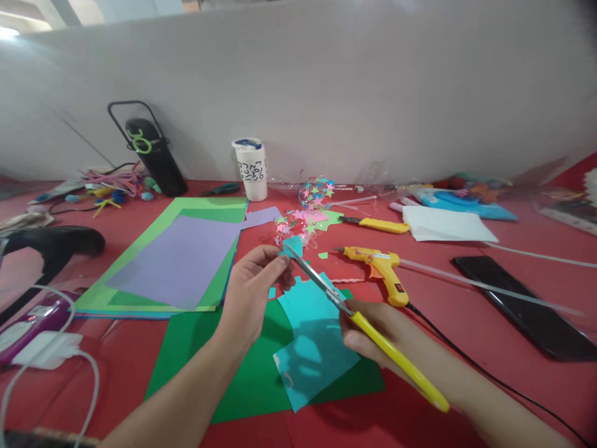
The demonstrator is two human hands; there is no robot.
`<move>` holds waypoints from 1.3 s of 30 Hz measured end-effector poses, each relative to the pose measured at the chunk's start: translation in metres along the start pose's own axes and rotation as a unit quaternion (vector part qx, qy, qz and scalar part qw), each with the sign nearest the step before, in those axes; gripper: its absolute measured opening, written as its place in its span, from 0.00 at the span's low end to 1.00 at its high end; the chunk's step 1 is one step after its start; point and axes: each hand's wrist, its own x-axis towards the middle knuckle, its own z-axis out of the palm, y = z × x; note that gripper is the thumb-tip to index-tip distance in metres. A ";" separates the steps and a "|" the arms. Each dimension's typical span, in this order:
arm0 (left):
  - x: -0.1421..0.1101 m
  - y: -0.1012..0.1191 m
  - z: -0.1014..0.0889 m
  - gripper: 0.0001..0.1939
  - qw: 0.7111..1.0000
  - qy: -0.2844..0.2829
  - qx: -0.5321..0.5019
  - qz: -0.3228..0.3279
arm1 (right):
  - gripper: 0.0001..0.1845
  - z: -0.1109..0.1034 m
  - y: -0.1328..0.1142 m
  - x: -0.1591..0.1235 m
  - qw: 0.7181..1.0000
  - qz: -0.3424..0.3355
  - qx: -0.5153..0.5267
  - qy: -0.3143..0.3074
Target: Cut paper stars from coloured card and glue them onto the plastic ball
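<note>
Above the red table (119, 367), my left hand (254, 280) pinches a turquoise scrap (295, 241); my right hand (383, 316) grips scissors (373, 336); slippage could nick the left.

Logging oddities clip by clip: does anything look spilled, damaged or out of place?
The blue paper on the dark green sheet has pale marks near its lower left edge, as if scuffed. A clear stick runs from the glue gun across the phone, an awkward spot. Nothing looks odd about the scissors.
</note>
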 end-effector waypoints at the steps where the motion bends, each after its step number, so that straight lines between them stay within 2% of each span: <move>1: 0.000 0.000 0.001 0.04 1.000 0.000 0.008 0.002 | 0.26 0.001 -0.001 0.000 1.000 -0.002 0.012 -0.002; 10: -0.003 0.002 0.002 0.06 0.997 0.001 0.071 0.017 | 0.26 0.001 -0.006 -0.002 0.999 0.032 0.025 -0.019; 19: -0.006 0.004 0.004 0.06 0.999 0.002 0.050 0.008 | 0.24 0.004 -0.004 -0.001 0.999 0.028 0.031 -0.008; 28: -0.006 0.002 0.004 0.07 0.999 -0.001 0.047 -0.006 | 0.29 0.006 -0.001 0.002 1.000 0.002 0.014 -0.008; 32: -0.005 0.001 0.003 0.07 0.999 -0.002 0.036 -0.013 | 0.27 0.007 0.003 -0.001 0.999 0.005 0.031 -0.004; 36: -0.005 0.001 0.003 0.08 1.000 -0.008 0.023 -0.014 | 0.25 0.006 0.008 -0.001 0.999 0.003 0.023 -0.025; 39: -0.005 0.002 0.003 0.08 1.000 -0.008 0.016 -0.016 | 0.26 0.006 0.007 -0.001 0.999 0.002 0.023 -0.026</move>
